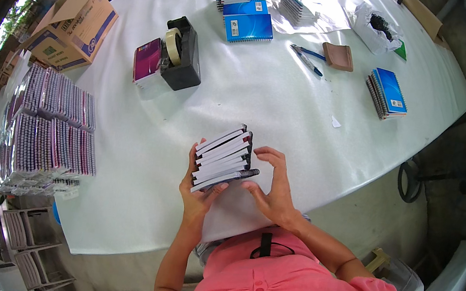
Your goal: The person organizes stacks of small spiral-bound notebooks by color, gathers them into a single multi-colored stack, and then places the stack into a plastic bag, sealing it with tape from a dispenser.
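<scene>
My left hand (199,191) grips a small stack of spiral notebooks (223,159) from its left side, thumb along the near edge. Their white page edges face up, and the dark spiral bindings lie toward the right. Just to the right of the stack, my right hand (274,191) holds nothing; its thumb and fingers are apart and curved toward the bindings. Whether a fingertip touches the stack I cannot tell. The bottom notebook sticks out a little to the right of the others.
Wrapped notebook bundles (51,130) are piled at the left, near a cardboard box (78,32). A tape dispenser (182,60) stands beside a purple notebook stack (148,60). Blue notebooks (248,24) lie at the back, more blue notebooks (388,93) at right. Pens (307,60) lie by a brown pouch (338,57).
</scene>
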Demonstrator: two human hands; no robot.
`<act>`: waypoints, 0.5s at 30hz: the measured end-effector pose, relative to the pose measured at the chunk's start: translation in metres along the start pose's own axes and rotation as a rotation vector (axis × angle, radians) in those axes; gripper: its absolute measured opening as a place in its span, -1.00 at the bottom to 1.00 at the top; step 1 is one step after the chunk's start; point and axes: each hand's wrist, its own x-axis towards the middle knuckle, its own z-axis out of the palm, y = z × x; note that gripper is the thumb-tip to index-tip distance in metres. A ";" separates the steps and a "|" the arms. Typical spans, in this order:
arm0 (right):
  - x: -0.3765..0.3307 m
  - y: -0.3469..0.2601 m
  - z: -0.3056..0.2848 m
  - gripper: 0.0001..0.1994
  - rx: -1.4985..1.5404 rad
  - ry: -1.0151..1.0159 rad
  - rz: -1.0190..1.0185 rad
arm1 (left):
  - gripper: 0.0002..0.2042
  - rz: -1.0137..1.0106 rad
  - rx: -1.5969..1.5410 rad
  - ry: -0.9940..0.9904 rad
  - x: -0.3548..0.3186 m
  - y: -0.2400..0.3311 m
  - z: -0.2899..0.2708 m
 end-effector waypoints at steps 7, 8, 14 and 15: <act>0.008 0.004 -0.004 -0.49 0.029 -0.112 0.015 | 0.01 -0.021 -0.047 0.030 0.001 0.002 0.005; 0.012 0.004 -0.007 -0.49 0.029 -0.155 0.020 | 0.01 -0.036 -0.056 0.036 0.001 0.003 0.006; 0.029 0.012 -0.029 -0.53 0.136 -0.361 0.006 | 0.02 -0.082 -0.018 0.043 -0.002 -0.002 0.001; 0.029 0.014 -0.031 -0.59 0.158 -0.379 0.080 | 0.02 -0.044 -0.003 0.040 -0.001 -0.004 0.001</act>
